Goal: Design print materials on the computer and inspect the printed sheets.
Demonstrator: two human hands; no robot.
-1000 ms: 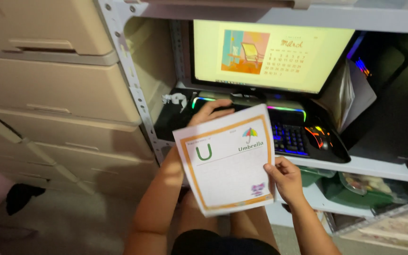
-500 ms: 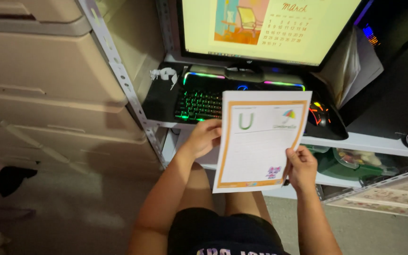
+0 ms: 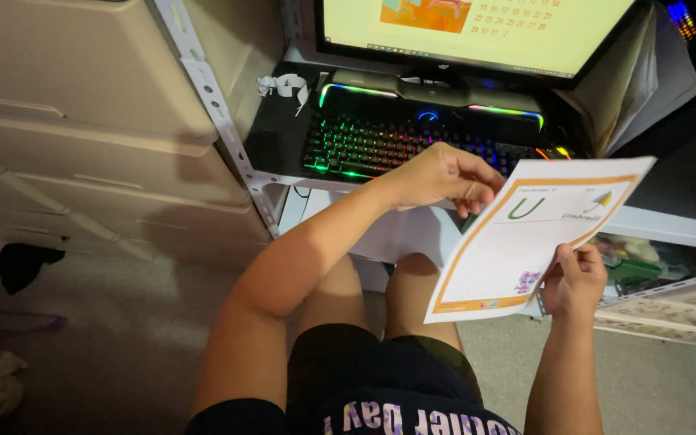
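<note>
Two hands: both on one printed worksheet [image 3: 532, 234], held in the air above the person's knees and in front of a shelf desk
Left hand [image 3: 438, 176]: fingers curled, pinching the sheet's upper left edge near the keyboard
Right hand [image 3: 573, 278]: closed on the sheet's lower right corner, thumb on top of the paper
Worksheet: white page with an orange border, a large green letter, a small umbrella picture and a purple figure near the bottom; tilted, with its top end toward the monitor
Progress: the sheet is off any surface and fully in hand; it looks unmarked, and no pen or pencil is visible, so any writing or filing of it seems not yet done
Table: a dark shelf on a pale perforated metal frame [image 3: 213, 113], carrying a keyboard [image 3: 380, 145] lit in rainbow colours, with a glowing bar behind it
Monitor [image 3: 477, 32]: bright, showing a pale yellow calendar page with a picture
Left of the frame: beige plastic drawers [image 3: 82, 121], stacked
Right side: a lower shelf [image 3: 670, 306] with cluttered items too dim to name
Floor [image 3: 106, 338]: grey, dim, with a dark object and pale crumpled pieces at the far left
Person: seated, bare knees, dark shorts
</note>
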